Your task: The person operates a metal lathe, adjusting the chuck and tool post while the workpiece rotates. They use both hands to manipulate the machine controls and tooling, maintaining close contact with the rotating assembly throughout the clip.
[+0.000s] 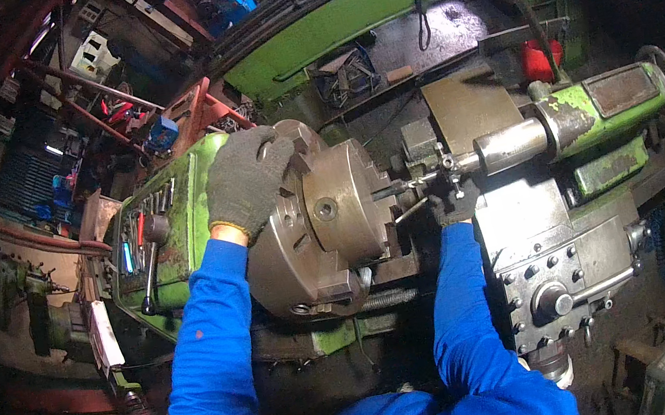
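Note:
My left hand [246,174], in a dark knitted glove, is bent over the upper rim of the lathe's large steel faceplate [279,257], fingers curled at its edge. In front of that plate sits the thick round chuck [341,206]. A thin metal shaft [390,191] runs from the chuck jaws toward the tailstock quill [511,147]. Just before the quill a small metal fitting with a cross handle [449,162] sits on the shaft's line. My gloved right hand [457,205] is closed right below this fitting; its fingers are dark and partly hidden.
The green tailstock [605,111] has a handwheel [664,82] at its right end. Nearer me is the square tool post [549,302] with its clamping lever [604,287]. Hand tools [143,232] lie on the green headstock [182,212]. A red container [540,61] stands behind.

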### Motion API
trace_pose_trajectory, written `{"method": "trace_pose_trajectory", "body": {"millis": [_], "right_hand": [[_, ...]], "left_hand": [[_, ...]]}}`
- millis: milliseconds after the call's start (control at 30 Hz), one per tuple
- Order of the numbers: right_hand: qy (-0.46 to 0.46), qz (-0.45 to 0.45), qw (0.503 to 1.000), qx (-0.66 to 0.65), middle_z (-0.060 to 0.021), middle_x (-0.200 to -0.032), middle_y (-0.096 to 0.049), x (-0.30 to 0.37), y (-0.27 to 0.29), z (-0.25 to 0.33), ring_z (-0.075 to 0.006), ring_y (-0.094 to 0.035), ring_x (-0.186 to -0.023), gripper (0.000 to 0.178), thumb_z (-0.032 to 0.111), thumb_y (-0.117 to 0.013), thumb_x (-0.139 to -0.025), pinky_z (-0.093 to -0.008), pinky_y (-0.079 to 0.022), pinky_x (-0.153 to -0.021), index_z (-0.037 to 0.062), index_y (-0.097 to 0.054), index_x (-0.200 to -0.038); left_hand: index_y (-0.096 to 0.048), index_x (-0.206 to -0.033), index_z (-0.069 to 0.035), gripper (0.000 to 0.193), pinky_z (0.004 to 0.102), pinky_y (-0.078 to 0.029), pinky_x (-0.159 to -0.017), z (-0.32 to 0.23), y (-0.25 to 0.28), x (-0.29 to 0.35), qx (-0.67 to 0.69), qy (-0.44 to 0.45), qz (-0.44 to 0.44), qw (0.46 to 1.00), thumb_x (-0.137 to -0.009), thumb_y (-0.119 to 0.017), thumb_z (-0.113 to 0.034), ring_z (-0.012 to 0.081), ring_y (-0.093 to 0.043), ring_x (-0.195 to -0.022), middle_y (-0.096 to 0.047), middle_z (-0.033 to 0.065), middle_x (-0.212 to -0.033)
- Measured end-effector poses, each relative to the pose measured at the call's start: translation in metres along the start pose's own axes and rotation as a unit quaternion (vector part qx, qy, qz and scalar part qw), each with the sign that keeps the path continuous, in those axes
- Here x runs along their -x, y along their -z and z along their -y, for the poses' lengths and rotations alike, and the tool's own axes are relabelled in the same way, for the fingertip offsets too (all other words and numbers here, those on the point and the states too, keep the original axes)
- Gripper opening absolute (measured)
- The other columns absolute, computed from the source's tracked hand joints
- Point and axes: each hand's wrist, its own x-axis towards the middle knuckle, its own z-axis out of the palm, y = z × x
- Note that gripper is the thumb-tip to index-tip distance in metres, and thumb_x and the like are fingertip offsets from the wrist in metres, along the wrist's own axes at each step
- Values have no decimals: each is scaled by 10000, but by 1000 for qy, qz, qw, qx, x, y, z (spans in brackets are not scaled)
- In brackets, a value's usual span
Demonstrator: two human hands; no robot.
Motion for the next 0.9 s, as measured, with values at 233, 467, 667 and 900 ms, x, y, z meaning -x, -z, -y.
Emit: {"method": "trace_pose_trajectory", "body": {"millis": [233,467,667,900], "right_hand": [[-188,-79,913,-353,-133,-1132,-776,19,-12,17,-314,-757,-1000,482,301,-854,-895,-455,-607,-873,22,-756,-1276],[-348,-74,476,-804,-121,-1122,-700,1,2,55,-252,-670,-994,373,307,-546,-1153,-486,-572,-820,21,-647,-1370],[-246,4,882,-401,-196,-1331,-712,15,7,58,-354,-691,-1211,468,97,-691,-983,-472,-573,-1094,-20,-627,-1431],[-348,94,914,-185,-206,-1315,-648,13,4,46,-363,-647,-1257,401,96,-709,-993,-494,-515,-1151,-40,-607,-1356]], "left_hand": [[-800,-1211,-63,463,495,-569,-1014,-13,1,-6,-6,-17,2,1000,-1025,-705,-476,406,-724,-1150,-772,188,-1214],[-803,-1201,-79,435,505,-564,-1015,-1,-10,-9,-17,-72,-36,997,-1033,-695,-465,406,-719,-1156,-773,182,-1219],[-798,-1225,-74,452,510,-555,-1012,29,-9,-9,-87,-148,-40,984,-1043,-667,-466,407,-719,-1160,-776,184,-1232],[-782,-1234,-47,434,503,-540,-1023,-8,1,-7,-29,-68,12,997,-1055,-659,-422,409,-714,-1159,-775,199,-1235]]}}
